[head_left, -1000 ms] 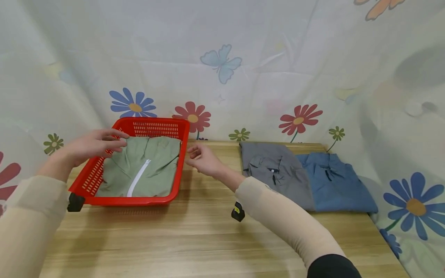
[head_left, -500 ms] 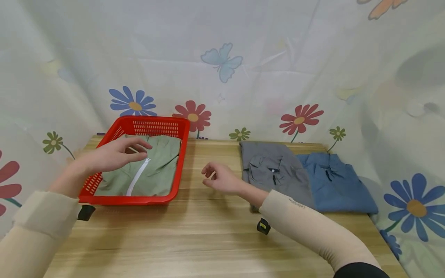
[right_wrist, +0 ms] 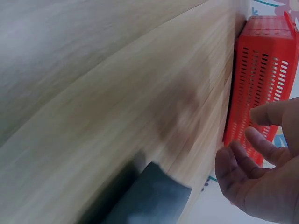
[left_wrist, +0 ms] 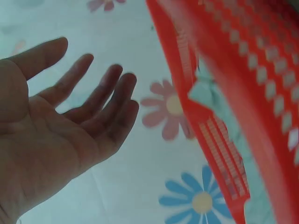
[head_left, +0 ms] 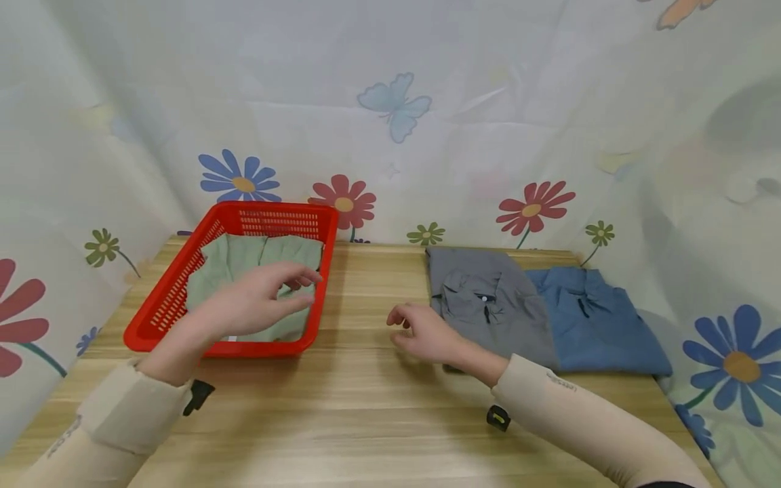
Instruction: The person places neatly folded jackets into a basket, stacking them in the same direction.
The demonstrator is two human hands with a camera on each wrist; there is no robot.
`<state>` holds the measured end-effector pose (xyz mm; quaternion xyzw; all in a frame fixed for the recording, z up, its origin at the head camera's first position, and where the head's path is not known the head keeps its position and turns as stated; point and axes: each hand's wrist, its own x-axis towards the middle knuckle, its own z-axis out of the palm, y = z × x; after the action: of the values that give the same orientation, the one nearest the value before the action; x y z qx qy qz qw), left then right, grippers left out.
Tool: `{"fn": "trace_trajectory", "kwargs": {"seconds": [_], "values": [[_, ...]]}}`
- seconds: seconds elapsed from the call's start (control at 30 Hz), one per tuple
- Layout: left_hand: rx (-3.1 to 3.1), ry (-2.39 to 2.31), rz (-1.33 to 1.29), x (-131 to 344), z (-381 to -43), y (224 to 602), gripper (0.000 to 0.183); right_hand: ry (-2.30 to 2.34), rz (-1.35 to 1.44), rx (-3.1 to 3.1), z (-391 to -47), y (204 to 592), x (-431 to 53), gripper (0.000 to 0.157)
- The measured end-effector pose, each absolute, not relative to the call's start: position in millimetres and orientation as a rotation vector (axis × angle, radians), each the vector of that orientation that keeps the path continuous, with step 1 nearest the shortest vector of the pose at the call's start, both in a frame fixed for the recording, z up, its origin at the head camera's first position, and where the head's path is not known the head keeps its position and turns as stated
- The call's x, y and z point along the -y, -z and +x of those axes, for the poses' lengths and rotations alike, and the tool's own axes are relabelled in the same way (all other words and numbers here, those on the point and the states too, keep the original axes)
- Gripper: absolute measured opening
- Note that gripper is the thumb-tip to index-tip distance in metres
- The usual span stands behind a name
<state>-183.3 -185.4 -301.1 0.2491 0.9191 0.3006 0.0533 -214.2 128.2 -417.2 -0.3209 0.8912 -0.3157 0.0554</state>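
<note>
In the head view my left hand (head_left: 259, 298) hovers over the front right part of a red plastic basket (head_left: 262, 349), fingers loosely bent and holding nothing. Inside the basket lies a folded light green garment (head_left: 293, 251), partly hidden by that hand. My right hand (head_left: 427, 332) is above the table just left of a folded grey shirt (head_left: 518, 325), its fingers relaxed with nothing between them. A folded blue shirt (head_left: 604, 325) lies against the grey one on the right. The left wrist view confirms an empty palm (left_wrist: 60, 126) beside the basket wall.
The wooden table (head_left: 366, 420) carries the basket at left and the shirts at right. Behind it hangs a pale curtain (head_left: 464, 149) printed with flowers and a butterfly. A black wrist camera mount (head_left: 498, 417) sits under the right forearm.
My left hand has moved right and nearer across the basket, from its left rim toward its right side. My right hand has drawn away from the basket, rightward toward the grey shirt.
</note>
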Motion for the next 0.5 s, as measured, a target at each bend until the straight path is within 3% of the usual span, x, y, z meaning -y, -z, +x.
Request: {"fn": "trace_trajectory", "kwargs": {"seconds": [0.27, 0.5], "values": [[-2.789, -1.008, 0.799, 148.9, -176.2, 324.3, 0.032, 0.875, -0.966, -2.880, -211.2, 415.5, -154.1, 0.019], [-2.748, -1.139, 0.796, 126.5, -176.0, 345.4, 0.028, 0.723, -0.855, -2.983, -214.2, 409.8, -178.0, 0.028]]}}
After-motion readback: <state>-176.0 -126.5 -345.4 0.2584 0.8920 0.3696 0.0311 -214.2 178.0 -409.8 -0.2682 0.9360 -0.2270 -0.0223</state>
